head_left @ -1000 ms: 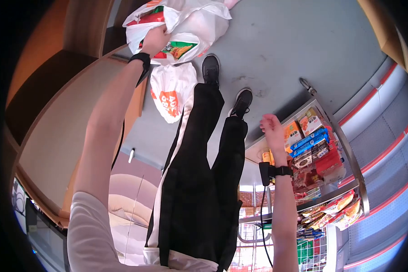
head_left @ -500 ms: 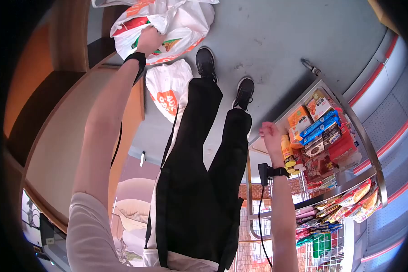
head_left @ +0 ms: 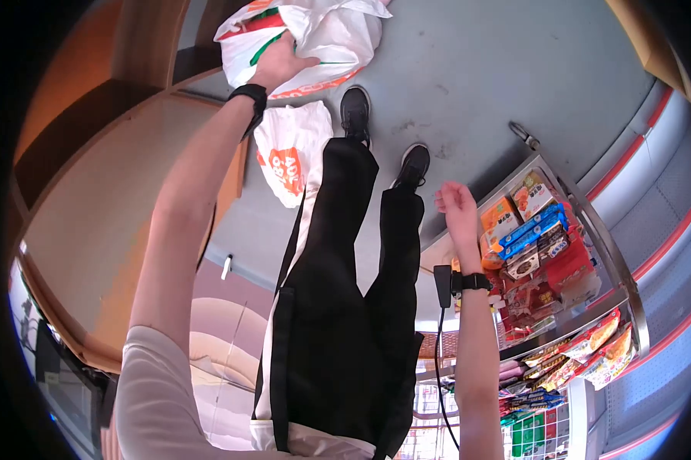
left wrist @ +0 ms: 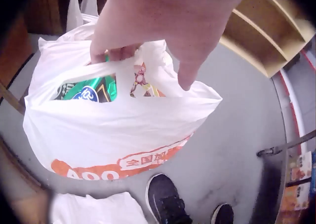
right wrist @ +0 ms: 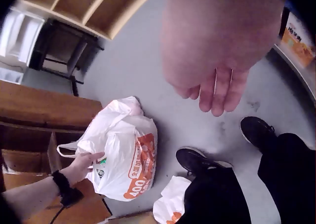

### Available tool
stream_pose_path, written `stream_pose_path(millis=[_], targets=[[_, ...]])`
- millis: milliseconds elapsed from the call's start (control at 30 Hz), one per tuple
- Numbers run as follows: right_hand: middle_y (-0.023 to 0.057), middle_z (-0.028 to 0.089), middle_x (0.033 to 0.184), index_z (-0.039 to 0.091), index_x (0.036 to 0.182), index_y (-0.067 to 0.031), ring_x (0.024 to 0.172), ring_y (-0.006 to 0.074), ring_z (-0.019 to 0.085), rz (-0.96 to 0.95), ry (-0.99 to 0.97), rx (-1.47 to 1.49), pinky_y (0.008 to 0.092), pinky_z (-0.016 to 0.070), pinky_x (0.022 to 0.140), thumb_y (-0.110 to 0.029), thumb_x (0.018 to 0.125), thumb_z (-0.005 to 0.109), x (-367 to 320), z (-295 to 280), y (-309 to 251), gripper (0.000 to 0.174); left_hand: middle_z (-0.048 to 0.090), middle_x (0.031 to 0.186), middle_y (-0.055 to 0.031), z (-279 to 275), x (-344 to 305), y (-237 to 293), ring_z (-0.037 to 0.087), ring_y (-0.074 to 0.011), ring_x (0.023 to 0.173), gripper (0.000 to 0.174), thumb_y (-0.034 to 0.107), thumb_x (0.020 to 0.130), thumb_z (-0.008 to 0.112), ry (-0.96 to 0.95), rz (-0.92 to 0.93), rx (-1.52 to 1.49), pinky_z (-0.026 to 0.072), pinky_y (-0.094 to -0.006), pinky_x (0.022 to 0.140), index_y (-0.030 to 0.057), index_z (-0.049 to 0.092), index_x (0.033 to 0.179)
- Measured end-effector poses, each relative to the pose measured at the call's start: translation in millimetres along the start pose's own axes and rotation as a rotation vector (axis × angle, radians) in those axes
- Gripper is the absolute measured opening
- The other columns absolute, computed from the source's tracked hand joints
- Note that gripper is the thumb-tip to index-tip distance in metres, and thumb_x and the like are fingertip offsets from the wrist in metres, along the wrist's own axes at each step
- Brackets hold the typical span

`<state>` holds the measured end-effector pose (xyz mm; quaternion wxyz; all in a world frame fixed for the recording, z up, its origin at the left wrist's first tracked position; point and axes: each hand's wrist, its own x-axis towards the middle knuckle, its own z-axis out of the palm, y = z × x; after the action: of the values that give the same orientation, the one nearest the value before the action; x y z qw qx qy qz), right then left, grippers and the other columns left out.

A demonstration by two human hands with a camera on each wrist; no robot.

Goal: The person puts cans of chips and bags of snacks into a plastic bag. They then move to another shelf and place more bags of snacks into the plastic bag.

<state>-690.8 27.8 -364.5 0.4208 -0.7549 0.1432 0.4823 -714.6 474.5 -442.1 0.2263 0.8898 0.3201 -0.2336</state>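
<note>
My left hand (head_left: 279,65) is at the mouth of a full white plastic shopping bag (left wrist: 113,123) on the floor. In the left wrist view its fingers curl at the bag's handle edge, partly hidden by the film, while the thumb is spread out to the right. Through the handle opening show a green snack packet (left wrist: 94,88) and a patterned wrapper (left wrist: 141,81). My right hand (head_left: 459,211) hangs by the shelf cart with fingers loosely bent and nothing in them. A smaller white bag (head_left: 290,157) stands beside my leg.
A metal cart (head_left: 637,322) with boxed snacks (head_left: 499,218) and blue packets (head_left: 533,230) stands at the right. Grey shelving (head_left: 660,207) runs behind it. A wooden cabinet (head_left: 131,176) is at the left. My shoes (head_left: 355,111) are close to both bags.
My left thumb has spread away from the bag's film, and the mouth of the bag has drawn over the packets inside. The right hand still hangs in much the same place.
</note>
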Motion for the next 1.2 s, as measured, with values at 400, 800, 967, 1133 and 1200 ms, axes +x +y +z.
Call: stream_pose_path(millis=[400,800,967,1133,1200], targets=[[0.0052,0.065,0.090,0.059,0.109,-0.0030,0.075,0.0116,0.061,0.013,-0.040,-0.011,0.0250,0.0497,0.065,-0.022,0.093,0.057,13,-23,22,0.024,0.059,0.107,-0.0181,22,-148,-31,0.055,-0.0335,0.104,0.041,0.024,0.077,0.067,0.325,-0.170,-0.253,0.0441,-0.0405,0.092,0.0012,0.055,0.110],[0.0033,0.063,0.084,0.057,0.106,-0.0041,0.073,0.0101,0.059,0.197,0.020,0.002,0.0228,0.0483,0.065,-0.024,0.094,0.056,30,26,106,0.023,0.069,0.098,-0.0094,258,-207,-164,0.065,-0.0252,0.093,0.038,0.038,0.068,0.074,-0.317,-0.484,-0.406,0.0493,-0.0352,0.085,0.0121,0.071,0.095],[0.0061,0.064,0.089,0.057,0.107,-0.0026,0.076,0.0118,0.060,0.216,-0.042,-0.006,0.0242,0.0485,0.067,-0.024,0.095,0.054,25,70,112,0.025,0.068,0.101,-0.0122,286,-200,-171,0.064,-0.0262,0.095,0.047,0.034,0.068,0.076,-0.206,-0.498,-0.383,0.0484,-0.0344,0.087,0.0058,0.067,0.106],[0.0052,0.064,0.088,0.057,0.107,-0.0041,0.075,0.0113,0.060,0.207,-0.059,0.016,0.0240,0.0479,0.066,-0.022,0.095,0.054,4,100,78,0.022,0.068,0.091,-0.0133,219,-198,-144,0.065,-0.0300,0.085,0.031,0.030,0.074,0.071,-0.227,-0.436,-0.294,0.0498,-0.0375,0.079,0.0029,0.068,0.088],[0.0046,0.064,0.088,0.057,0.106,-0.0052,0.075,0.0110,0.060,0.183,-0.081,0.018,0.0238,0.0476,0.066,-0.021,0.094,0.054,0,109,53,0.020,0.068,0.085,-0.0131,197,-198,-136,0.065,-0.0318,0.080,0.028,0.030,0.075,0.069,-0.169,-0.452,-0.312,0.0506,-0.0382,0.077,0.0030,0.069,0.084]])
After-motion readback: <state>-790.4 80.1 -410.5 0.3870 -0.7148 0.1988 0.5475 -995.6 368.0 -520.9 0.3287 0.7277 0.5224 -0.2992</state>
